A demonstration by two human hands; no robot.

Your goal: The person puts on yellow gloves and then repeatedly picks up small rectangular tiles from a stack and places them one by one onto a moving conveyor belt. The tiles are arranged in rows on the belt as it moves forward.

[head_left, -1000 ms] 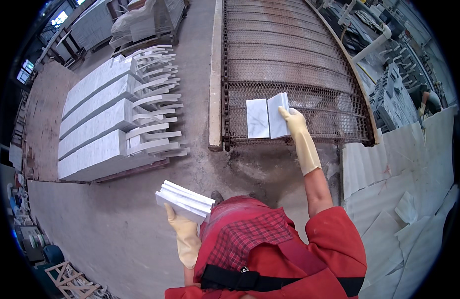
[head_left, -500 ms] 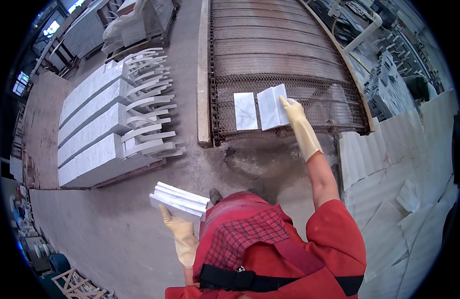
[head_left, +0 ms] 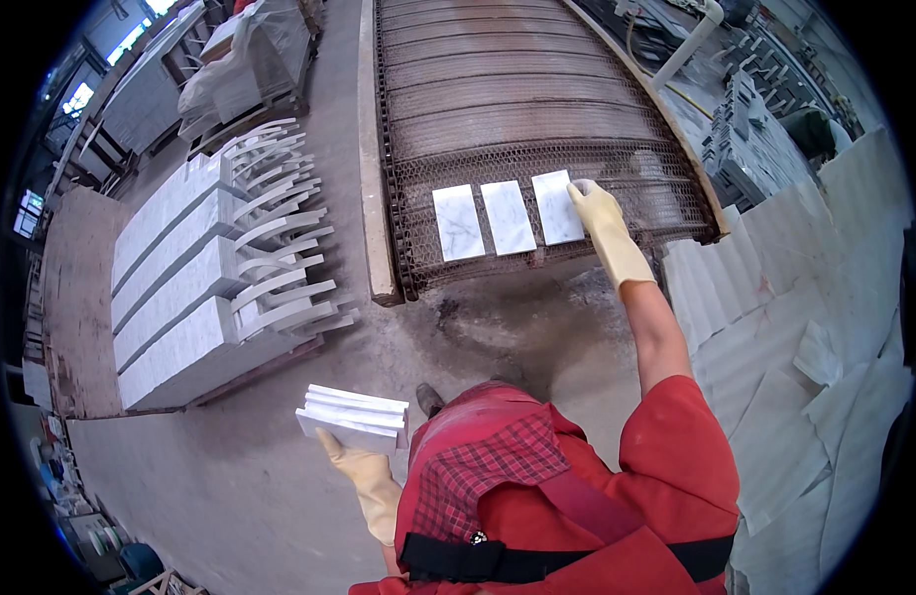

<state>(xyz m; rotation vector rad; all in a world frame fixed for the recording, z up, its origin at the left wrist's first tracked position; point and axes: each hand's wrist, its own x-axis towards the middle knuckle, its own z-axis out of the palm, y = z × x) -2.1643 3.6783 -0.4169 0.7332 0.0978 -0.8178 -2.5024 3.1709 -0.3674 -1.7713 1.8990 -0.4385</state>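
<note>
Three white, grey-veined marble tiles lie in a row on the near end of a brown wire-mesh conveyor belt (head_left: 517,89): a left tile (head_left: 459,224), a middle tile (head_left: 509,217) and a right tile (head_left: 558,207), with gaps between them. My right hand (head_left: 601,216), in a cream rubber glove, pinches the right edge of the right tile. Low on the left, beside my apron, my gloved left hand (head_left: 361,471) is closed round a small stack of marble tiles (head_left: 354,416). Its fingers under the stack are partly hidden.
A pale rail (head_left: 377,169) edges the belt's left side. Left of it, large rows of white tiles (head_left: 185,268) stand with curved strips sticking out. Wrapped pallets (head_left: 245,69) stand farther back. Pale sheets (head_left: 765,297) lie at right, near a grey tile pile (head_left: 741,144).
The right tile, earlier overlapping the middle one, now lies apart to its right, my right hand still at its edge. My left hand keeps its stack. The view has shifted slightly.
</note>
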